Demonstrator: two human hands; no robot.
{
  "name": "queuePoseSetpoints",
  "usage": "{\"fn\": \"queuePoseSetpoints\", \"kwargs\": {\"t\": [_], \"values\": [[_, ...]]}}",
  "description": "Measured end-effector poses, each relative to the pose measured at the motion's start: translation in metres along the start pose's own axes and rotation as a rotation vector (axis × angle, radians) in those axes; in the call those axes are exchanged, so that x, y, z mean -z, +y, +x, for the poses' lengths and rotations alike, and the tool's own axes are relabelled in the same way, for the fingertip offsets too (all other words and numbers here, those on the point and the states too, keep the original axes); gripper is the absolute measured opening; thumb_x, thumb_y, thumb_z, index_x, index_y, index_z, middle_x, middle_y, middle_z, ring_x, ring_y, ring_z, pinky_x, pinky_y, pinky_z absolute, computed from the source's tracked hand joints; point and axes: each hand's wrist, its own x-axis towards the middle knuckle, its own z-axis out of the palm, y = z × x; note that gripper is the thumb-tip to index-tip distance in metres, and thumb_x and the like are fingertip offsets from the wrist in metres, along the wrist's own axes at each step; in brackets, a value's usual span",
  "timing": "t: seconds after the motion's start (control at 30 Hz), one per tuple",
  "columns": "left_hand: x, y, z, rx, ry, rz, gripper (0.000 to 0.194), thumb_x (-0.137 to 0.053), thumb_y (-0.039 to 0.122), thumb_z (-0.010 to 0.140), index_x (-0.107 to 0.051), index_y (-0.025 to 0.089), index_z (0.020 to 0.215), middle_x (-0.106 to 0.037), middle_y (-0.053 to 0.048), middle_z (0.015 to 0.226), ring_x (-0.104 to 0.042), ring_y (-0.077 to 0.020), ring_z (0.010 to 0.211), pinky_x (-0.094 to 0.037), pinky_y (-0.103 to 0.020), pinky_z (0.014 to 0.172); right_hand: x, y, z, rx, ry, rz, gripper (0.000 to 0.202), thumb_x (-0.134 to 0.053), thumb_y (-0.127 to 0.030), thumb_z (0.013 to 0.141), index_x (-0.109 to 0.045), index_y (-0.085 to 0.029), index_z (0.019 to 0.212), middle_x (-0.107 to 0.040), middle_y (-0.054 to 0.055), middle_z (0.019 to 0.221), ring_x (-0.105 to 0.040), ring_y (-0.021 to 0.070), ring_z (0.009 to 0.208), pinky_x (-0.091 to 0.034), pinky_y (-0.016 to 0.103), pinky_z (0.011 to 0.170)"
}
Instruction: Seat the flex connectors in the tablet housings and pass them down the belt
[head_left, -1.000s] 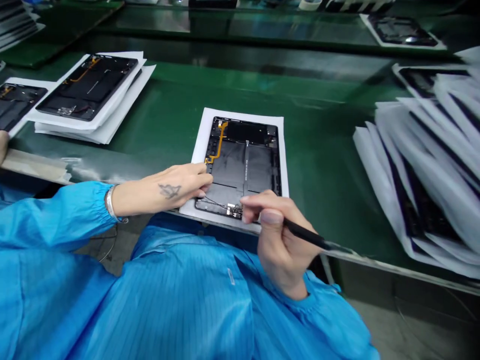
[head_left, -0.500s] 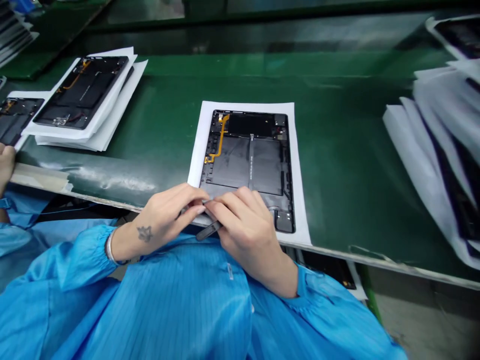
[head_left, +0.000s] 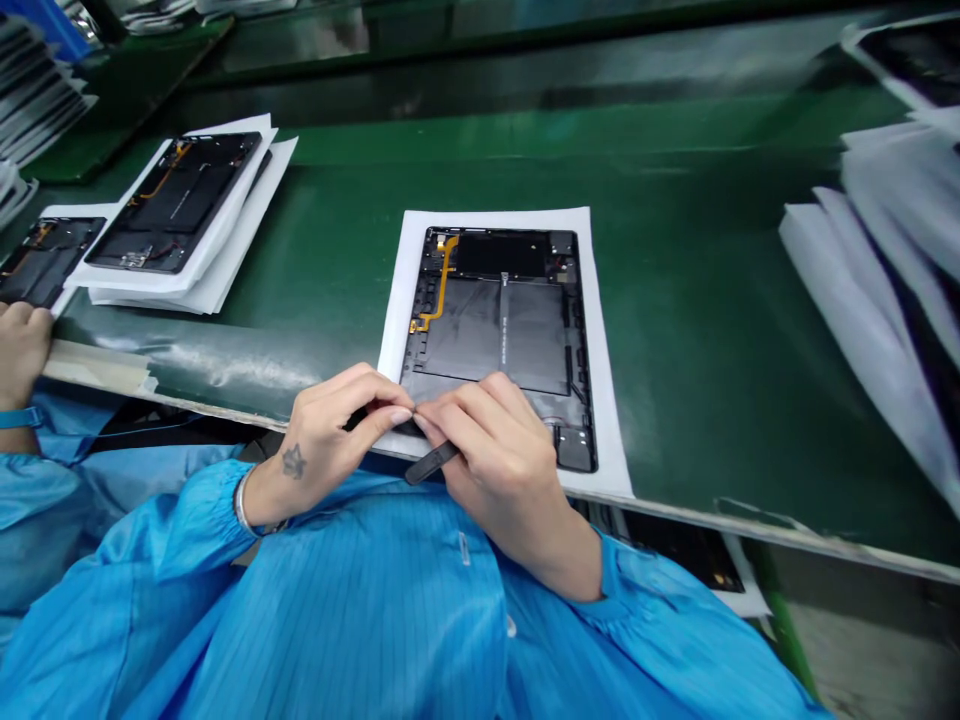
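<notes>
An opened tablet [head_left: 491, 325] lies on a white sheet [head_left: 611, 420] in front of me, its dark inside facing up and an orange flex cable [head_left: 442, 285] running along its left side. Over its near edge, my right hand [head_left: 499, 440] grips dark tweezers [head_left: 431, 464], whose flat end sticks out below the fingers. My left hand [head_left: 341, 420] is closed in a pinch, thumb and forefinger meeting right beside the right fingertips. Whatever sits between those left fingers is too small to make out. Both hands cover the tablet's near left corner.
To the left, another opened tablet [head_left: 176, 200] rests on stacked white sheets, with a further tablet [head_left: 52, 255] beside it. A co-worker's hand [head_left: 22, 350] is at the left edge. Wrapped tablets are piled [head_left: 862, 300] at right. The green bench's front edge [head_left: 750, 520] runs before me.
My left thumb and forefinger have drawn together against the right fingertips. The tweezers' flat end has swung slightly right and up. The whole view has shifted a little.
</notes>
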Motion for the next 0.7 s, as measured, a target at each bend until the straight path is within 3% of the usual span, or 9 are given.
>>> {"fn": "queuePoseSetpoints", "kwargs": {"t": [0.2,0.43,0.6,0.7], "values": [[0.008,-0.014,0.003,-0.131,-0.152,0.166,0.01,-0.054,0.014,0.1,-0.063,0.016,0.096,-0.068,-0.003,0.089,-0.064,-0.0118,0.082,-0.051,-0.023,0.076,0.006,0.005,-0.005,0.069,-0.043,-0.014,0.02,-0.053,-0.009,0.097,-0.068,-0.015,0.108,-0.073,0.008,0.097,-0.053,0.02,0.083,-0.044,0.035,0.07],[0.013,-0.02,-0.002,-0.271,-0.282,0.39,0.013,-0.048,0.017,0.102,-0.061,0.016,0.102,-0.066,-0.005,0.093,-0.061,-0.0163,0.085,-0.052,-0.028,0.078,0.008,0.008,-0.005,0.166,-0.159,-0.117,0.031,-0.042,-0.008,0.099,-0.069,-0.012,0.111,-0.072,0.01,0.101,-0.05,0.0213,0.082,-0.042,0.036,0.069],[0.017,-0.012,0.0,-0.315,-0.315,0.45,0.013,-0.046,0.013,0.102,-0.06,0.014,0.105,-0.066,-0.007,0.093,-0.061,-0.0173,0.084,-0.053,-0.029,0.077,0.006,0.005,-0.004,0.231,-0.158,-0.224,0.029,-0.042,-0.01,0.1,-0.07,-0.009,0.108,-0.072,0.01,0.096,-0.047,0.0213,0.077,-0.038,0.037,0.065],[0.019,-0.013,-0.004,-0.302,-0.268,0.453,0.013,-0.051,0.013,0.1,-0.062,0.014,0.107,-0.068,-0.007,0.097,-0.063,-0.017,0.087,-0.054,-0.029,0.079,0.005,0.004,-0.006,0.254,-0.166,-0.256,0.026,-0.048,-0.01,0.099,-0.069,-0.009,0.112,-0.072,0.01,0.102,-0.048,0.0212,0.08,-0.038,0.037,0.067]]}}
